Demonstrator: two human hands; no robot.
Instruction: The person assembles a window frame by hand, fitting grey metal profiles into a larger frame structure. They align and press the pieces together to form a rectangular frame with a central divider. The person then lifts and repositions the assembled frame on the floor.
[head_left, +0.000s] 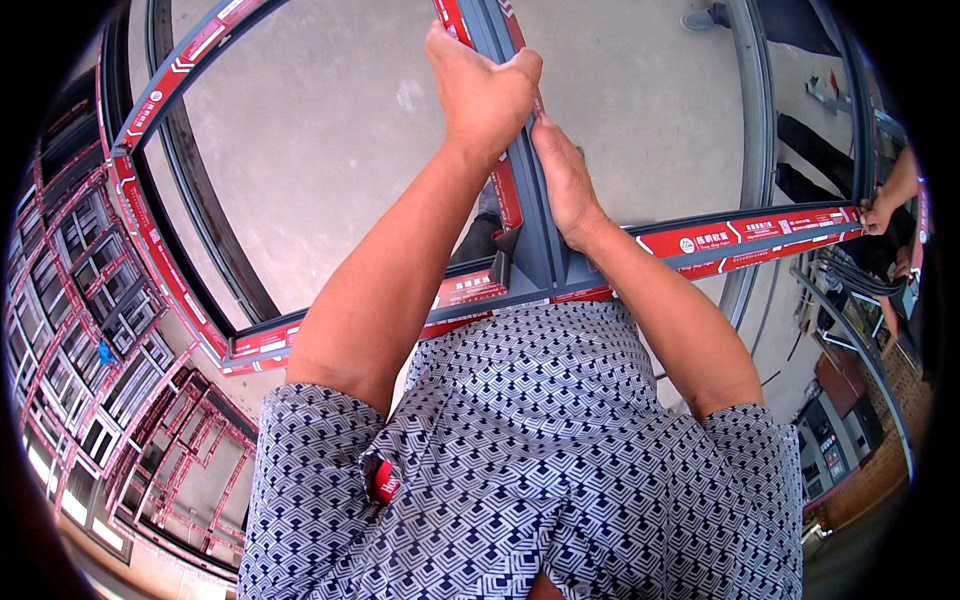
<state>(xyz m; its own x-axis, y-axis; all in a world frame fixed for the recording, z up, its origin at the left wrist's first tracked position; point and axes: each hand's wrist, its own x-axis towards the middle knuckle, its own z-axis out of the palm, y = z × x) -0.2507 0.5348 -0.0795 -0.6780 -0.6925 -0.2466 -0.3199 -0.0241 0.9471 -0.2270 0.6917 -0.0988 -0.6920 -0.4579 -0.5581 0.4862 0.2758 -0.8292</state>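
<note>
A large dark grey window frame [590, 270], partly covered in red-and-white protective film, spans the view in front of my body. Its middle bar [535, 215] runs away from me between two openings. Higher up that bar, my left hand [490, 95] is closed around it, with some fingers hidden. Lower down, my right hand [568, 185] lies along the bar's right side, fingers stretched out. A loose flap of film [505, 245] curls up at the joint of the middle bar and near rail.
At the right, another person's hand [878, 215] touches the frame's corner. Film-covered frames [95, 300] are stacked at the left. Coiled dark cable [860, 270] and a grey machine [835, 445] are at the right. Pale floor [330, 130] shows through the openings.
</note>
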